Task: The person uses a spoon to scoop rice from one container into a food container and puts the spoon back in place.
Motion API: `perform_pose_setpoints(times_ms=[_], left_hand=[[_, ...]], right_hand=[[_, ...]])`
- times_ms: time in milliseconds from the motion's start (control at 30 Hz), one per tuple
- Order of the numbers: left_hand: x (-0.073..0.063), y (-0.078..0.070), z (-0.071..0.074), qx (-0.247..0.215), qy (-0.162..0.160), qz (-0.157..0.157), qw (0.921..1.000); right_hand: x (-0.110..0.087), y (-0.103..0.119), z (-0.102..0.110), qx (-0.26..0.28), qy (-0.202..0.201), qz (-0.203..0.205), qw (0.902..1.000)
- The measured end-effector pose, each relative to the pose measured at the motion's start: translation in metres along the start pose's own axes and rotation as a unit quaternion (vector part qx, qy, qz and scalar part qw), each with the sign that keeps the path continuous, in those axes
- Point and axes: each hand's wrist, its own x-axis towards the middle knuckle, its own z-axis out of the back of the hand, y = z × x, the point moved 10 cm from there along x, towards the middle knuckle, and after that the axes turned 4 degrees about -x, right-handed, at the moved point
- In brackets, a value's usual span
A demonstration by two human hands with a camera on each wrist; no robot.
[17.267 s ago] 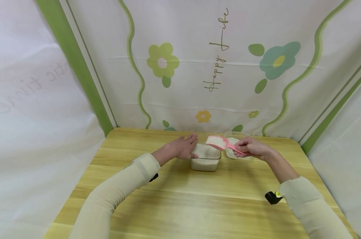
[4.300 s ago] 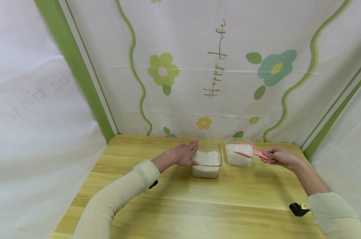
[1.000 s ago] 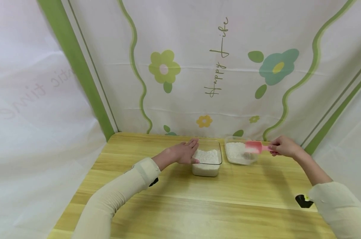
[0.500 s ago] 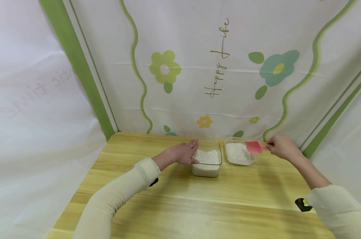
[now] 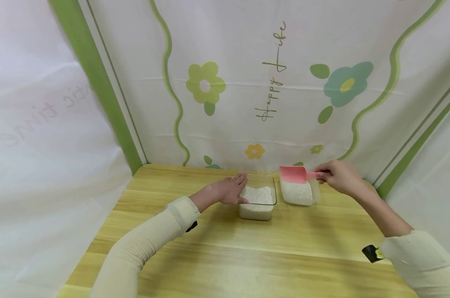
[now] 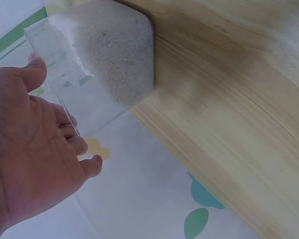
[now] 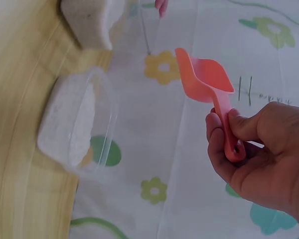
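While the left hand [image 5: 230,191] rests on the left rim of the near box [image 5: 255,214], fingers loosely extended, the right pinches a seemingly empty scoop [image 5: 293,174] above the tub [image 7: 56,119], farther right; scooping looks between loads; another load would call for dipping the blade.

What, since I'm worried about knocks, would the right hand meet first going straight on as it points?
Probably the left container, pink scoop leading; with height unclear, it might pass over and meet the left hand.
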Motion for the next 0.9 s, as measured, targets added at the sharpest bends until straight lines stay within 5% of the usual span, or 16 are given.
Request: perform_pose_setpoints(times_ms=[300, 633, 900], left_hand=[[0.0, 0.0, 0.001, 0.002, 0.001, 0.0, 1.0], [0.0, 0.0, 0.002, 0.006, 0.002, -0.001, 1.0], [0.002, 0.0, -0.001, 0.007, 0.002, 0.002, 1.0]], right_hand=[[0.019, 0.05, -0.013, -0.01, 0.033, 0.056, 0.9978], [0.048, 0.098, -0.038, -0.116, 0.02, 0.138, 0.9834], [0.06, 0.119, -0.067, -0.166, 0.01, 0.163, 0.9726]])
